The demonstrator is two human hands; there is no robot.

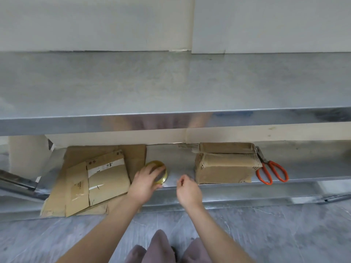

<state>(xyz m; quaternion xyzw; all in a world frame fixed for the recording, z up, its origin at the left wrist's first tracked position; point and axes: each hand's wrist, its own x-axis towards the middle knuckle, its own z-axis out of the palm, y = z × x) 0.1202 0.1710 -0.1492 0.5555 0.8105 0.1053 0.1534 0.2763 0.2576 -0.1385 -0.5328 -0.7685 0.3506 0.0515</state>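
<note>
My left grip is closed over the yellowish tape roll, with fingers curled across its top and the palm at its near side. The roll lies flat on the lower shelf of the steel bench, near the shelf's front edge. My right grip hangs just beside it to the right, apart from the roll and over the front edge of the shelf. Its fingers are curled in and the thumb is close to the forefinger; I cannot tell whether anything thin is pinched there. Touching or nearly touching the roll on the left is a stack of flattened cardboard, its sheets splayed and overhanging the shelf front towards the floor. To the right of my right grip, close by, stands a taped cardboard box that fills the shelf from front to back. Orange-handled scissors lie just beyond it, their blades tucked against the box's far corner. The bench top juts out overhead and shades the back of the shelf. My knees show at the bottom of the view.
</note>
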